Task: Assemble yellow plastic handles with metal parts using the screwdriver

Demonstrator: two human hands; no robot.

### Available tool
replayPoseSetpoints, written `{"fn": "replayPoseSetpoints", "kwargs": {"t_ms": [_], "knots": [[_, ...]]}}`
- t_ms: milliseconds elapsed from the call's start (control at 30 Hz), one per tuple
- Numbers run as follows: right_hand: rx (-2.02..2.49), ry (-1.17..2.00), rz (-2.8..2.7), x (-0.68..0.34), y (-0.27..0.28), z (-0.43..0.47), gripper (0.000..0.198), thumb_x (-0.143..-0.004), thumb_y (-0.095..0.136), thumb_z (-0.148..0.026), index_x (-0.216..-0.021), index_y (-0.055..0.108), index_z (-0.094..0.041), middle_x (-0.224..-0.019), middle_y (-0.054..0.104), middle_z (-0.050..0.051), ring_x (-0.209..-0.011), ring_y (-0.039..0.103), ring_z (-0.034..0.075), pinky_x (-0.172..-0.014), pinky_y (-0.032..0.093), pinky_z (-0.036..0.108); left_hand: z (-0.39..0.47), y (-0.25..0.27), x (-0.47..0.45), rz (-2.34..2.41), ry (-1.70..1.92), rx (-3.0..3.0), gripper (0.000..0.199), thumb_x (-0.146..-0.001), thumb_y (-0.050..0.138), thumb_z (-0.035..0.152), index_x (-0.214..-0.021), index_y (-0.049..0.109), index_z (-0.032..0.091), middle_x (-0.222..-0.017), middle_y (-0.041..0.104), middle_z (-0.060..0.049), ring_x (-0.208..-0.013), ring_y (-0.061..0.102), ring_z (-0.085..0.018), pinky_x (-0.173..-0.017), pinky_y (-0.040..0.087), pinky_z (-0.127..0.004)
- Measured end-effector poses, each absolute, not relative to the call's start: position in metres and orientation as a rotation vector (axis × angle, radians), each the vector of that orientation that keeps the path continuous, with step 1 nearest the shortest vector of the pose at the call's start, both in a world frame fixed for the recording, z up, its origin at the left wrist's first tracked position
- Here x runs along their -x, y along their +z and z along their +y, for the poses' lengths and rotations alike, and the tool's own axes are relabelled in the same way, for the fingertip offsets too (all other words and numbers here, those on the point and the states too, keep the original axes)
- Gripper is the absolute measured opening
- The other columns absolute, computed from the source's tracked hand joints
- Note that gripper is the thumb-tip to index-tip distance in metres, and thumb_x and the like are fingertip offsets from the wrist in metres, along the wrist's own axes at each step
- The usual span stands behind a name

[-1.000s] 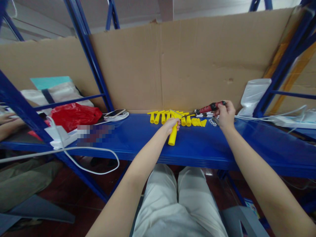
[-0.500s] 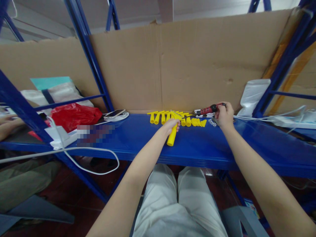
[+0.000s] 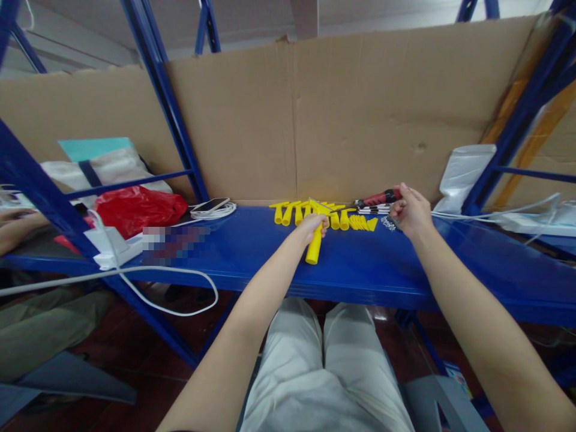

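Note:
My left hand (image 3: 312, 227) is closed around a yellow T-shaped piece with a round tube handle (image 3: 314, 251), its crosspiece pointing away from me. A screwdriver with a red and black handle (image 3: 379, 198) lies nearly level, its shaft reaching left to the head of that piece. At the handle's back end, the bent fingers of my right hand (image 3: 411, 211) grip it. The contact at the screwdriver's tip is too small to make out. Behind my left hand stands a row of similar yellow pieces (image 3: 287, 215). Small flat yellow parts (image 3: 362, 223) lie to their right.
Small metallic bits (image 3: 387, 223) lie near my right hand on the blue shelf (image 3: 360, 264). A phone (image 3: 213, 206) rests on a coiled white cable. Further left are a red bag (image 3: 139, 210) and another person's arm (image 3: 22, 228). Cardboard (image 3: 360, 114) stands behind.
My right hand has turned and shifted slightly, its fingers now covering the back end of the screwdriver handle. My left hand keeps its hold on the yellow piece, nearly still.

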State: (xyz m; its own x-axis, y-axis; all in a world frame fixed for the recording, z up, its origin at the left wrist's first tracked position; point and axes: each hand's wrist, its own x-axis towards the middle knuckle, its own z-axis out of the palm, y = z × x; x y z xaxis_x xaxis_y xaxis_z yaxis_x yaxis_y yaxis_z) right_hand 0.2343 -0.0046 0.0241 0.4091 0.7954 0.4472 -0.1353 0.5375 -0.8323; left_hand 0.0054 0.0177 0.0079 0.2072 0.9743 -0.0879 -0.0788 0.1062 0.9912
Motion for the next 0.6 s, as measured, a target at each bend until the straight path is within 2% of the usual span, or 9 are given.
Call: {"fn": "replayPoseSetpoints", "kwargs": {"t_ms": [167,300,400,600], "knots": [[0.802,0.452,-1.14,-0.231,0.018,-0.002,0.034,-0.073,0.071,-0.052,-0.087,0.059,-0.024,-0.049,0.046,-0.008,-0.037,0.043,0.01,-0.037,0.033,0.022,0.019,0.007,-0.005,1.096,1.069,-1.184,0.023,-0.076,0.046,0.001,-0.065,0.041,0.02,-0.045,0.041,0.007,-0.033,0.035,-0.005,-0.038,0.027,-0.018],[0.883,0.186,-1.231,-0.228,0.012,-0.004,0.028,-0.08,0.062,-0.048,-0.095,0.058,-0.024,-0.068,0.056,-0.002,-0.058,0.055,0.014,-0.051,0.044,0.026,0.018,0.007,-0.005,1.146,1.087,-1.223,0.022,-0.077,0.049,0.003,-0.066,0.041,0.02,-0.044,0.041,0.008,-0.034,0.035,-0.006,-0.039,0.028,-0.019],[0.914,0.088,-1.267,-0.227,0.009,-0.005,0.026,-0.083,0.057,-0.045,-0.098,0.058,-0.024,-0.079,0.059,0.001,-0.071,0.059,0.017,-0.061,0.048,0.03,0.017,0.007,-0.005,1.155,1.107,-1.249,0.023,-0.078,0.049,0.002,-0.066,0.041,0.02,-0.043,0.04,0.008,-0.034,0.035,-0.006,-0.039,0.028,-0.018],[0.963,0.021,-1.266,-0.224,0.008,-0.008,0.026,-0.085,0.053,-0.049,-0.091,0.056,-0.024,-0.076,0.057,0.003,-0.073,0.058,0.02,-0.068,0.047,0.034,0.015,0.009,-0.004,1.159,1.126,-1.246,0.026,-0.08,0.048,0.002,-0.063,0.039,0.02,-0.043,0.041,0.008,-0.033,0.034,-0.005,-0.04,0.027,-0.019]]}}
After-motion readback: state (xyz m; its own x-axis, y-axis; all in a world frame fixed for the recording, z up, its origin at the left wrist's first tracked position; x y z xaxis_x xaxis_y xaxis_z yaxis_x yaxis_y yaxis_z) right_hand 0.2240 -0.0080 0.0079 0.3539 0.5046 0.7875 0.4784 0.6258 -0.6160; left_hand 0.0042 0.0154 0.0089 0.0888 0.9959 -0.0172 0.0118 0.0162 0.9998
